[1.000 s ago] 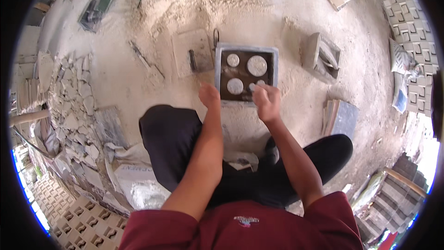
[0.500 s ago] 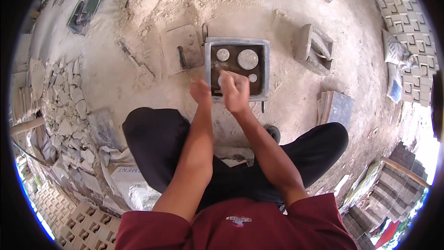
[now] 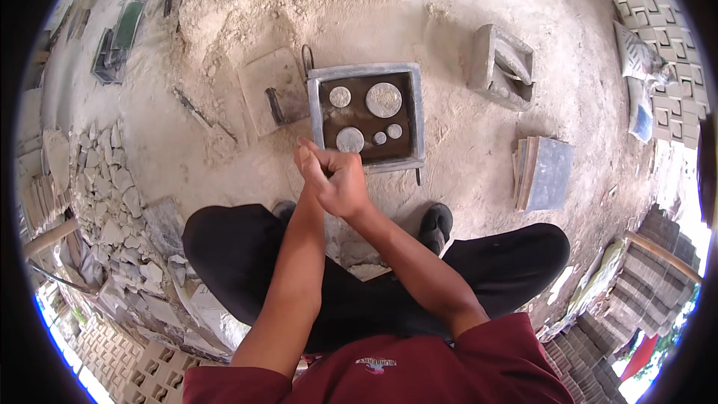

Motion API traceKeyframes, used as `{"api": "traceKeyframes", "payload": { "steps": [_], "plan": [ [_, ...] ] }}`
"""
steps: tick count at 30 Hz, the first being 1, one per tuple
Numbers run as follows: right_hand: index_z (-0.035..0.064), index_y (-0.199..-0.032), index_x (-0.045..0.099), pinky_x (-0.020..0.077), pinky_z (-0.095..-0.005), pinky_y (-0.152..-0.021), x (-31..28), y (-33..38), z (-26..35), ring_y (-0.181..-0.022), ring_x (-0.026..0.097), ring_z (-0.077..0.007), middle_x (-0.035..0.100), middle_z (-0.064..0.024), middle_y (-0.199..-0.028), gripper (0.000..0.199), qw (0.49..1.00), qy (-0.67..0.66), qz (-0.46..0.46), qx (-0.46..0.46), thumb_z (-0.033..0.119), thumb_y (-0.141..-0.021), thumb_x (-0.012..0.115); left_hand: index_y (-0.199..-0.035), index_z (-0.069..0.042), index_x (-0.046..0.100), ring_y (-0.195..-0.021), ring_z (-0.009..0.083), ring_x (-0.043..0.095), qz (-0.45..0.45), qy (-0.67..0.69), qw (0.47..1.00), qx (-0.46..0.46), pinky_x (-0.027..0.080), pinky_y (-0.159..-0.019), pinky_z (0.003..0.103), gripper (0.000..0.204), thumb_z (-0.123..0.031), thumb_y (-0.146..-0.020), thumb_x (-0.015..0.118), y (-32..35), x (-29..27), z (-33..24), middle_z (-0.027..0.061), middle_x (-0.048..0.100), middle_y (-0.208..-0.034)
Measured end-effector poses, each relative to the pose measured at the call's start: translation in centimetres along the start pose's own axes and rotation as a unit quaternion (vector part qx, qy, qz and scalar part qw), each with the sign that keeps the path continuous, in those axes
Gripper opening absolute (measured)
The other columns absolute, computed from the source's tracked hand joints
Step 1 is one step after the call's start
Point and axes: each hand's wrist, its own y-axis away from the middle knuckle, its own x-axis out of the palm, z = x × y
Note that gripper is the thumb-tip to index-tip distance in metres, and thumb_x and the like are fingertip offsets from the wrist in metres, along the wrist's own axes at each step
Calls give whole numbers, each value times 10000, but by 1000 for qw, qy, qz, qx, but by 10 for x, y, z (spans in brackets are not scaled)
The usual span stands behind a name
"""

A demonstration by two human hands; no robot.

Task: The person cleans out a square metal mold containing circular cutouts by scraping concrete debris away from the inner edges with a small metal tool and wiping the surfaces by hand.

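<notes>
A square metal mould frame (image 3: 416, 116) lies on the ground in front of me with a dark bed inside. Several round pale discs stand in it: a large disc (image 3: 384, 99) at the far right, a smaller disc (image 3: 340, 96) at the far left, a medium disc (image 3: 349, 139) at the near left and little ones near the right side. My right hand (image 3: 345, 183) is closed, drawn in against my left hand (image 3: 305, 158) at the frame's near left corner. The left hand's fingers look curled too, partly covered by the right. Whatever they may hold is hidden.
Left of the frame lies a dusty flat plate (image 3: 258, 82) with a dark handle, then a trowel-like tool (image 3: 202, 116). At right are a box-shaped mould (image 3: 482, 67) and stacked flat boards (image 3: 550, 176). Broken stone pieces (image 3: 112, 179) lie at left, loose sandy rubble (image 3: 239, 11) beyond.
Both hands have come back from over the mould frame, the right moving left and nearer until it meets the left. More discs show now. My view has shifted a little.
</notes>
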Motion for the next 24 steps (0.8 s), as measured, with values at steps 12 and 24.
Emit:
{"api": "traceKeyframes", "payload": {
  "steps": [12, 24],
  "plan": [
    [-2, -555, 455, 260, -278, -416, -58, 1, -15, -456, 311, -53, 385, -25, -486, 352, 1000, 10, 29, -4, 108, -885, 509, -858, 133, 610, -898, 490, 552, -167, -56, 984, -36, 413, -823, 517, 652, -412, -919, 257, 11, 1, -43, 341, 595, -893],
    [100, -535, 290, 162, -251, -413, -141, -2, -15, -433, 225, -37, 295, 46, -480, 409, 995, -53, -47, -75, 112, -917, 434, -923, 109, 630, -953, 465, 557, -186, -50, 979, -71, 421, -856, 500, 685, -471, -920, 266, 9, 3, -46, 314, 602, -961]
  ]
}}
